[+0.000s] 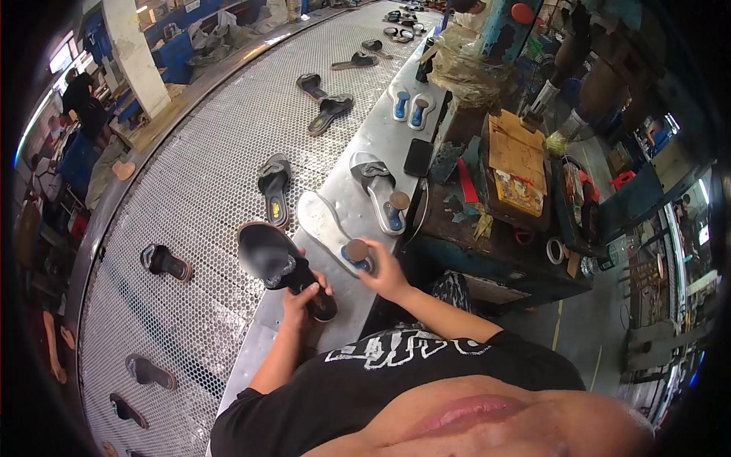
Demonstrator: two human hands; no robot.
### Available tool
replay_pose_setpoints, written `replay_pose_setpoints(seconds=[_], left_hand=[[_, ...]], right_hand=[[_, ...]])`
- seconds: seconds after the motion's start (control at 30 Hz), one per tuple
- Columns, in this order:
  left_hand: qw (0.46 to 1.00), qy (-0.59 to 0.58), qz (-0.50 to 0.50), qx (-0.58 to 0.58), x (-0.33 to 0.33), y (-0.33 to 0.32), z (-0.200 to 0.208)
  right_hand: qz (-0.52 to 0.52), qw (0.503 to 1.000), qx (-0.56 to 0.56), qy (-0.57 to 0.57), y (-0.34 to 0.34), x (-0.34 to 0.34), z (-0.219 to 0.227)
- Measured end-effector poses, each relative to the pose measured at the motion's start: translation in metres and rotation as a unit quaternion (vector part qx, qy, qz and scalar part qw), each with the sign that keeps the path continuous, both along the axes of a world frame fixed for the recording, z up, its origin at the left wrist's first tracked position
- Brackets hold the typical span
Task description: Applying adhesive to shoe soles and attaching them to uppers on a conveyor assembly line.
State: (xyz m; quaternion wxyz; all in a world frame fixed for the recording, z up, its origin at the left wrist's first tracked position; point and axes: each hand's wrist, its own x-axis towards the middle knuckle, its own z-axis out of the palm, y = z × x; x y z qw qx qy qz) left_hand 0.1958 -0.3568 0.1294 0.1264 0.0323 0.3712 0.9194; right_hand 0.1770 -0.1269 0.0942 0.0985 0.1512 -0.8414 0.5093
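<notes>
My left hand is closed around the heel end of a black slide sandal, which has a decorated strap. The sandal is lifted over the edge of the metal ledge. My right hand curls its fingers at a brown round knob on a blue block. That block stands on the heel end of a silver sole-shaped plate. Just beyond, another black sandal sits on a similar silver plate with a blue block and a brown knob.
Left of the ledge runs a perforated metal conveyor carrying several black sandals, one close by. Farther along the ledge lie a dark phone and a pair of sole-shaped plates. A machine with a brown board stands at the right.
</notes>
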Motion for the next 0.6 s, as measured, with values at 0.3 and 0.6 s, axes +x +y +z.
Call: replay_pose_setpoints(seconds=[0.3,0.6], left_hand=[[0.996,0.025,-0.066,-0.048,-0.008,0.001,-0.001],[0.992,-0.064,-0.088,0.064,0.035,0.046,0.11]], right_hand=[[-0.228,0.968,0.099,0.023,0.052,-0.072,-0.005],[-0.101,0.976,-0.192,-0.007,0.039,0.006,0.084]])
